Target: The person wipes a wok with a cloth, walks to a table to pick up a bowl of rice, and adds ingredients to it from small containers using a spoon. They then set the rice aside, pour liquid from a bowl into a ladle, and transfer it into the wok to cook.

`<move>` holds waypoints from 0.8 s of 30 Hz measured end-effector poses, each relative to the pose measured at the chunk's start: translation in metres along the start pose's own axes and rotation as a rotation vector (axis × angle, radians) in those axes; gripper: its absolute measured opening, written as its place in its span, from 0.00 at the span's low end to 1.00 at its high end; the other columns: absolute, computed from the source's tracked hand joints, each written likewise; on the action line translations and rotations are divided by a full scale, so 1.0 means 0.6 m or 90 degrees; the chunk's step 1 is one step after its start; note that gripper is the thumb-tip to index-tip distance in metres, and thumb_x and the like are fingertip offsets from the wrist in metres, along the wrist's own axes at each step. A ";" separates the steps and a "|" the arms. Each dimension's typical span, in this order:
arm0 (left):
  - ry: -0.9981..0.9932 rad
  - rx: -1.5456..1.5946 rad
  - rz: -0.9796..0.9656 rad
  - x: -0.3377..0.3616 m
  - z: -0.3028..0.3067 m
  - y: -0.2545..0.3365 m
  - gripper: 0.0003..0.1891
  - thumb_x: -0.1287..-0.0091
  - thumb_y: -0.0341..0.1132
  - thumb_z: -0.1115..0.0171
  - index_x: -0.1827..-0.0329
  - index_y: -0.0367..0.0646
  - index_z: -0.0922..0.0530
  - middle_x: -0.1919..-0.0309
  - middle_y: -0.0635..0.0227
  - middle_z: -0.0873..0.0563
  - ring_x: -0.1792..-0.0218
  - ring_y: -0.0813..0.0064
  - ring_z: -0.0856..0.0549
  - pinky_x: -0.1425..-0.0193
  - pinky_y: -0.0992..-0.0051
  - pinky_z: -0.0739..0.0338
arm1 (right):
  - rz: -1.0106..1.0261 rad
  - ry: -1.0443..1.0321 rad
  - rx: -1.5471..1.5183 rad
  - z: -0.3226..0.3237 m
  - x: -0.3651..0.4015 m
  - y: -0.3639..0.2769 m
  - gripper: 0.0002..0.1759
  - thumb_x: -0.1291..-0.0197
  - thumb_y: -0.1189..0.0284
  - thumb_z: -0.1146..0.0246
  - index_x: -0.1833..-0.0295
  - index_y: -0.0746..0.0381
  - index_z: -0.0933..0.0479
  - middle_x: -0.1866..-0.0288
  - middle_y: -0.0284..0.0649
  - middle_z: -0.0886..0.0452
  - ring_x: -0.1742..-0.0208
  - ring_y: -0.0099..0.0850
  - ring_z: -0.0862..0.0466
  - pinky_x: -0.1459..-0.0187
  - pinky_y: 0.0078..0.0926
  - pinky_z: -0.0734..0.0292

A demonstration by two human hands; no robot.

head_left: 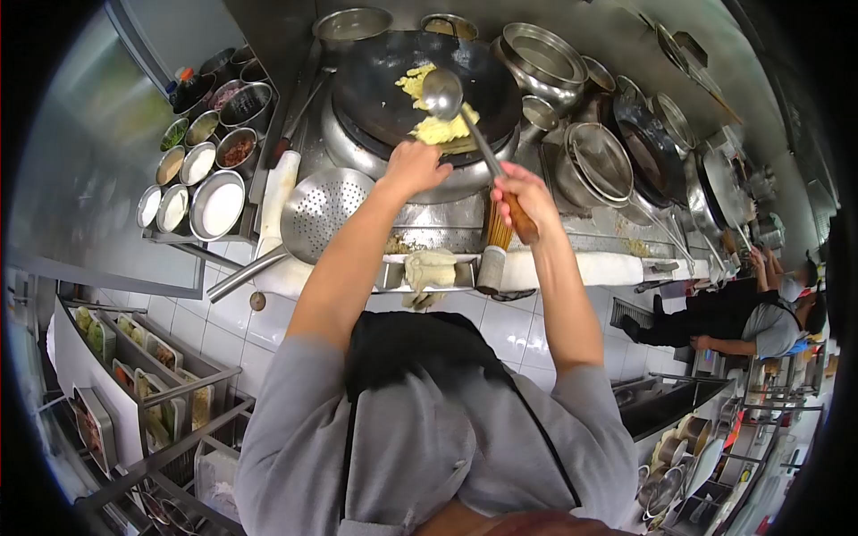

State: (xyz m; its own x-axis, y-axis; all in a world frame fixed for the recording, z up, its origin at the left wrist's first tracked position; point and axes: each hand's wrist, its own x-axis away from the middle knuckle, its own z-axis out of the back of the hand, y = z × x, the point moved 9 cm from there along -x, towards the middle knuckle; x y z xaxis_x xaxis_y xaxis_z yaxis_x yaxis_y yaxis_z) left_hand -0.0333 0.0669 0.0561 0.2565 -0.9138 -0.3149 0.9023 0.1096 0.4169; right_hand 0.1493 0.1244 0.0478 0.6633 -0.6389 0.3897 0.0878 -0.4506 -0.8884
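My right hand (525,198) is wrapped round the wooden handle of a steel ladle (443,93), whose round bowl is over the wok. Pieces of yellow cooked egg (438,131) lie in the large black wok (371,85), some behind the ladle bowl and some in front of it. The wok sits on a round metal burner ring (344,143). At the wok's near rim my left hand (416,168) is closed with curled fingers, seemingly gripping the rim; its fingertips are partly hidden.
Left of the wok rests a perforated strainer (323,210), beyond it several metal containers of ingredients (217,205). A bamboo brush (497,237) and a rag (431,268) lie at the front edge. Pots and strainers (594,165) crowd the right. Another person (760,313) stands far right.
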 end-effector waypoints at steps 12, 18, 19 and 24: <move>0.010 -0.071 0.015 0.007 0.066 0.060 0.18 0.37 0.48 0.37 0.73 0.42 0.13 0.73 0.53 0.12 0.69 0.53 0.11 0.61 0.57 0.16 | 0.176 0.027 0.054 -0.031 0.111 -0.075 0.34 0.35 0.78 0.38 0.24 0.62 0.38 0.74 0.37 0.22 0.86 0.22 0.25 0.88 0.23 0.31; 0.081 -0.063 0.016 -0.003 0.049 0.049 0.16 0.38 0.47 0.35 0.72 0.42 0.13 0.75 0.53 0.12 0.69 0.53 0.11 0.61 0.57 0.16 | 0.121 -0.041 -0.118 -0.022 0.053 -0.035 0.28 0.33 0.76 0.39 0.28 0.60 0.35 0.73 0.39 0.21 0.84 0.24 0.24 0.87 0.22 0.30; 0.078 -0.067 0.017 -0.006 0.040 0.037 0.16 0.38 0.47 0.35 0.72 0.42 0.13 0.75 0.54 0.12 0.70 0.54 0.11 0.61 0.57 0.16 | 0.103 -0.048 -0.155 -0.024 0.045 -0.023 0.28 0.32 0.76 0.39 0.28 0.60 0.36 0.73 0.40 0.21 0.84 0.24 0.24 0.87 0.22 0.30; 0.093 -0.076 -0.016 -0.005 0.008 0.007 0.17 0.37 0.47 0.34 0.73 0.42 0.15 0.77 0.54 0.13 0.71 0.53 0.12 0.60 0.57 0.18 | 0.008 -0.097 -0.292 -0.018 0.003 0.022 0.27 0.32 0.75 0.39 0.30 0.57 0.38 0.71 0.41 0.22 0.84 0.25 0.25 0.86 0.22 0.30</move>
State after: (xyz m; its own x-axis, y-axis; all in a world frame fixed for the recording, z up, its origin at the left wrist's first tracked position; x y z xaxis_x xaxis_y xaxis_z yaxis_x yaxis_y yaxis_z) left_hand -0.0321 0.0685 0.0629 0.2726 -0.8516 -0.4478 0.9417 0.1407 0.3057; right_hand 0.1437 0.1108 0.0395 0.7670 -0.5624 0.3089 -0.2348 -0.6941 -0.6805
